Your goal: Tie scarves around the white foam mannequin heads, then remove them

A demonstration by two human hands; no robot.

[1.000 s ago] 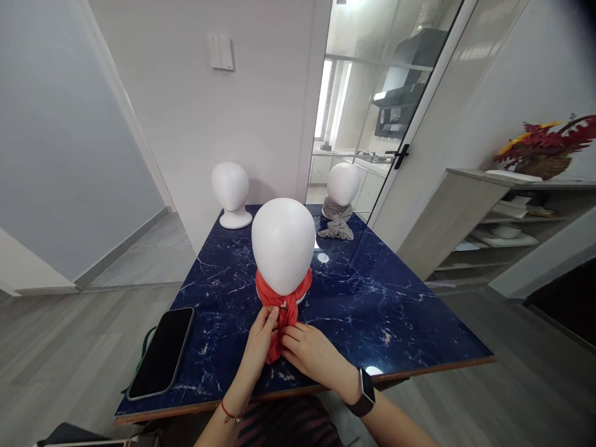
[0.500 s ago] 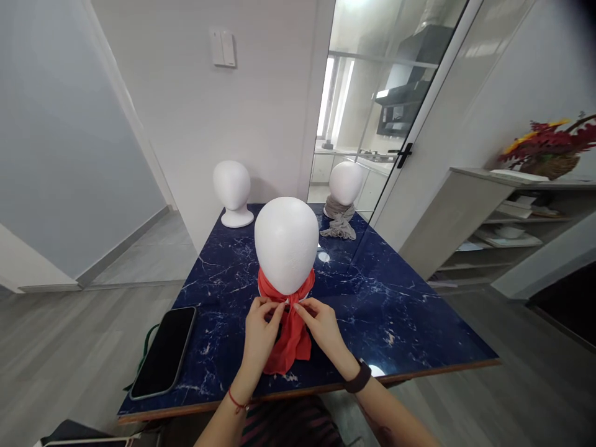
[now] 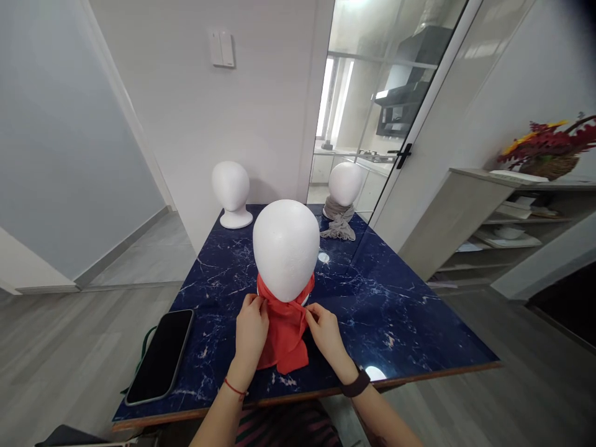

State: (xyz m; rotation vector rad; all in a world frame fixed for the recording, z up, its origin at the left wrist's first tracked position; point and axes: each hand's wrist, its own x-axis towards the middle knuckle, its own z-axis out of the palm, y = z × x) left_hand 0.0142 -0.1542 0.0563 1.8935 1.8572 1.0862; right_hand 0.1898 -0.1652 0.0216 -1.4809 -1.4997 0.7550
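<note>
A white foam mannequin head [image 3: 285, 248] stands on the dark blue marble table [image 3: 395, 310] right in front of me. A red scarf [image 3: 285, 332] is wrapped round its neck and hangs down in front onto the table. My left hand [image 3: 251, 329] pinches the scarf's left edge just under the head. My right hand [image 3: 326, 332] pinches the right edge at the same height. Both hands are closed on the cloth, which is spread wide between them.
A black phone [image 3: 161, 357] lies at the table's front left. A bare white head [image 3: 230, 191] stands at the back left, and another head with a grey scarf [image 3: 339, 217] at the back right. A glass door and a shelf unit [image 3: 503, 223] are to the right.
My hands rose from the scarf's hanging tail to its neck, then moved apart. The scarf front went from a narrow knotted strand to a wide spread panel.
</note>
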